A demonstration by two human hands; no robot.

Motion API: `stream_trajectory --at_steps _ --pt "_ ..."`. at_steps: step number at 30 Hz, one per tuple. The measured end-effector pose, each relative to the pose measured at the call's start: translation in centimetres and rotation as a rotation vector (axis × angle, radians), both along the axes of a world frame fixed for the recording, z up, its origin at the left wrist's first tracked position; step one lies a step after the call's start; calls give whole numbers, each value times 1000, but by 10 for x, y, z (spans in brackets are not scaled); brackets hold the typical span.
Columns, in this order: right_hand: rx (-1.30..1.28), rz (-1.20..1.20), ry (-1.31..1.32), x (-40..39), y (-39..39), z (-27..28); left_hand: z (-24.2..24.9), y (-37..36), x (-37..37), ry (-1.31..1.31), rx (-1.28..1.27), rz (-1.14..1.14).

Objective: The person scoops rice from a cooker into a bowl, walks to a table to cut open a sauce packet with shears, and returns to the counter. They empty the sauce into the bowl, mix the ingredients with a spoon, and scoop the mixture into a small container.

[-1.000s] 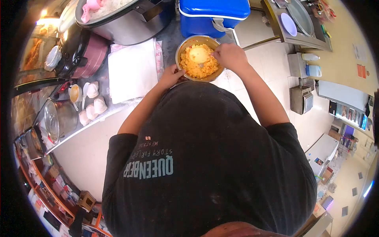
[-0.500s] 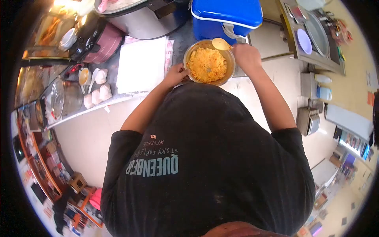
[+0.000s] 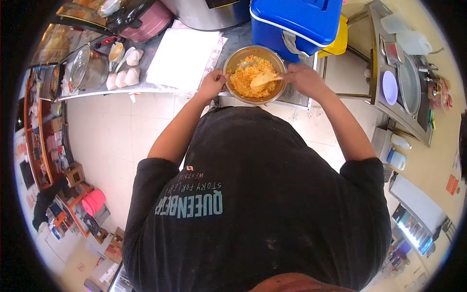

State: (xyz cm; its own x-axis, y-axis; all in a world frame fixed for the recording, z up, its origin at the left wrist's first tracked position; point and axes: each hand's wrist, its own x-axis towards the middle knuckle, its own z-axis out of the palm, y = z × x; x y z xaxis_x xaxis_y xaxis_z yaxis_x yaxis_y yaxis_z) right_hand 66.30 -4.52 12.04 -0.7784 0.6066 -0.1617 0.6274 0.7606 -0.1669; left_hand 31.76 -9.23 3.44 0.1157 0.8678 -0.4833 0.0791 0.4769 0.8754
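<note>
Over the bowl [image 3: 232, 58], both hands [image 3: 212, 83] [image 3: 301, 78] work the rice [image 3: 245, 77].

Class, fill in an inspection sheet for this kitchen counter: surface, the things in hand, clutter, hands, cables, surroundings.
Surface: grey counter, crowded.
Things in hand: metal bowl of orange rice; pale spatula in the rice.
Clutter: white paper stack, small white cups, glass-lidded pot, blue cooler.
Hands: left hand grips the bowl rim; right hand holds the spatula.
Cables: nothing seen.
Surroundings: tiled floor, side counter with a purple plate.
</note>
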Motion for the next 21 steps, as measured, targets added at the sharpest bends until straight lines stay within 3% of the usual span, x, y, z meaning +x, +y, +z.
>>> stream_trajectory --at_steps 3,6,10,14,17,20,21 --pt "47 -354 27 -23 2 29 2 -6 4 29 2 38" --pt "82 -325 -241 -50 7 -3 1 -13 11 32 38 93" --pt "-140 -325 -246 -33 -2 16 -21 -25 13 212 107 108" --pt "-245 -412 -129 -29 -29 -13 -30 -31 21 374 199 33" --pt "-281 -574 -123 -68 -51 -15 -27 -31 20 261 128 31" --pt "5 -469 63 -78 -83 -30 -8 -33 22 196 135 43" --pt "-133 -483 -49 -80 -90 -23 -4 -32 19 199 152 -6"
